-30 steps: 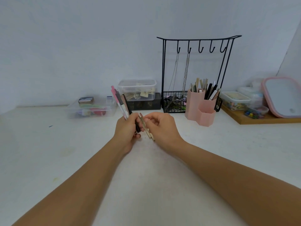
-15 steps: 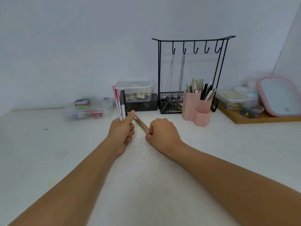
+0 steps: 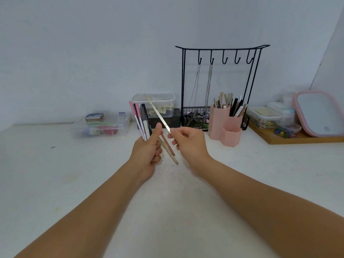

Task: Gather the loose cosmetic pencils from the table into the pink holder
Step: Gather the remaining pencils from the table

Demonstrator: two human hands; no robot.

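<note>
White and matt, the desk (image 3: 55, 183) is carrying everything, its clutter lining the back wall so the near surface is staying free for sorting. The black wire jewellery stand (image 3: 219, 86) is standing behind the pink hexagonal plastic holder (image 3: 225, 125), which is already bristling with upright pencils and sitting well to the right of both hands. The left hand (image 3: 149, 151) is curling its grip round a fan of pink, grey and black cosmetic pencils (image 3: 142, 121), probably bunching them for a single drop. The right hand (image 3: 188, 144) is pinching the lower end of a slim silver-and-beige pencil (image 3: 158, 112), tilting it towards that bunch. No brand or lettering is showing clearly enough to read.
</note>
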